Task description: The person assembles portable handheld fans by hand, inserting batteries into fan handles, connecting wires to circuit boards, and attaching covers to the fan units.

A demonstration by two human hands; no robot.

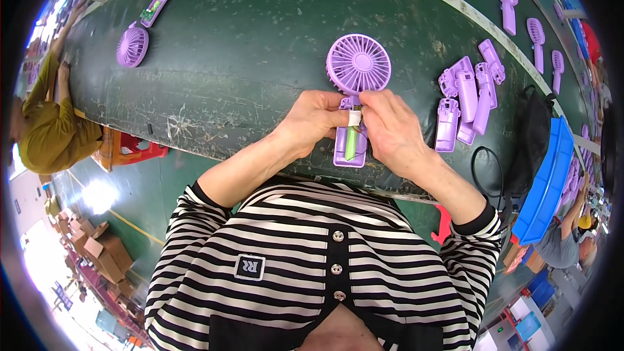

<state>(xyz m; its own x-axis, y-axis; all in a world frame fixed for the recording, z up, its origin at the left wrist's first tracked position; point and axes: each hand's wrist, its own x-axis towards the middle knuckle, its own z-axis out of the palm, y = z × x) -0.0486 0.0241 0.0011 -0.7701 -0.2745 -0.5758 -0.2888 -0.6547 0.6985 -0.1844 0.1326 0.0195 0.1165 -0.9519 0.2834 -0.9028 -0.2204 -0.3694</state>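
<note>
A purple handheld fan [359,65] lies in front of me, its round slotted head pointing away. Its handle [340,156] is uncovered, showing a green battery [351,144] with a thin dark wire. My left hand [311,120] closes on the neck end of the handle from the left, thumb across it. At the thumb's tip sits a small white piece [354,118]; I cannot tell whether it is tape on the thumb or a part of the fan. From the right, my right hand [393,127] pinches the same neck area. The fingertips hide what lies between them.
Loose purple handle shells [465,94] are piled on the dark green table [247,45] at right. A second fan head [132,47] and an opened handle [156,8] lie far left. Several fans [506,6] stand along the far right strip. A blue bin [545,182] is at right; a co-worker [58,123] sits left.
</note>
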